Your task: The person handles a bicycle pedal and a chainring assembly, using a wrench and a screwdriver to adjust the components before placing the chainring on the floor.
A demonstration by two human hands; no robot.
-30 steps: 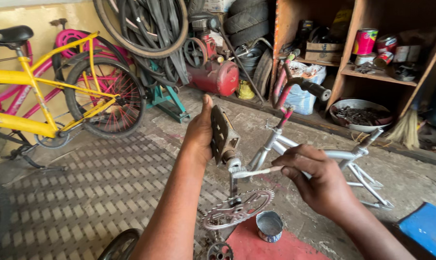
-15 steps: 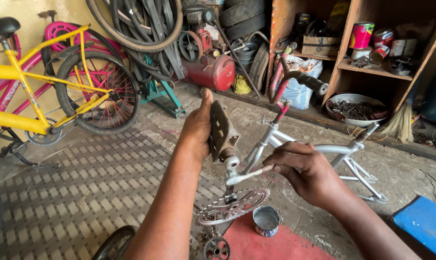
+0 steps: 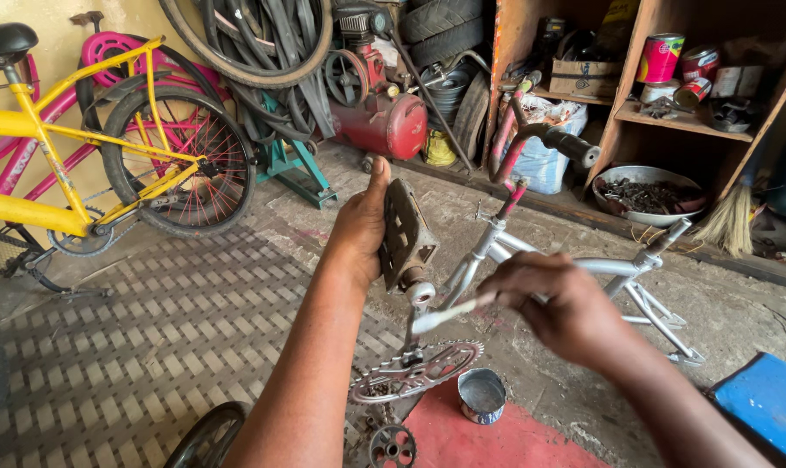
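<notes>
Head view: left hand (image 3: 362, 230) grips grimy grey pedal (image 3: 403, 234); right hand (image 3: 559, 303) pinches white brush (image 3: 445, 316) at crank.

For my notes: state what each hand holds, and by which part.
Left hand grips the pedal by its flat side. Right hand pinches the pale stick at its rear end.

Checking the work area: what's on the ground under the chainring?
Below the chainring sits a small open tin on a red mat, plus a small sprocket. The tin's contents can't be made out.
</notes>
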